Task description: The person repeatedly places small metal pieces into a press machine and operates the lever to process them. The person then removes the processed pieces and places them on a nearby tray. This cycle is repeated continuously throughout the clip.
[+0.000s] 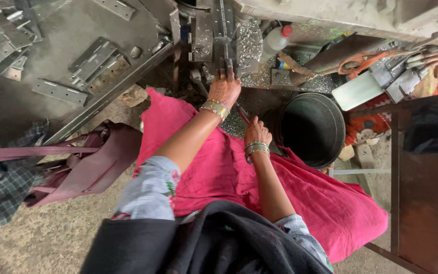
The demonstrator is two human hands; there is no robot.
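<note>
Left hand (224, 87): fingers together, pressed on a metal hinge piece (222, 60) at the far-centre machine fixture (214, 35); the piece's long axis runs near to far. Right hand (257, 132): fingers curled together on a thin rod (242, 113), above the pink cloth (229, 167). Right: dark bucket (313, 129). Far left: loose hinges (92, 58) on a steel table (67, 30). Near left: maroon bag (89, 167).

At the top centre of the frame the left hand (225, 87) reaches up to a metal machine part (218, 35), fingers touching its lower edge. The right hand (257, 132) rests lower, over a pink cloth (219, 167), beside a dark round bucket (313, 129). Metal hinges (59, 91) lie on the counter (67, 30) at upper left. A maroon bag (89, 167) sits at left.
</note>
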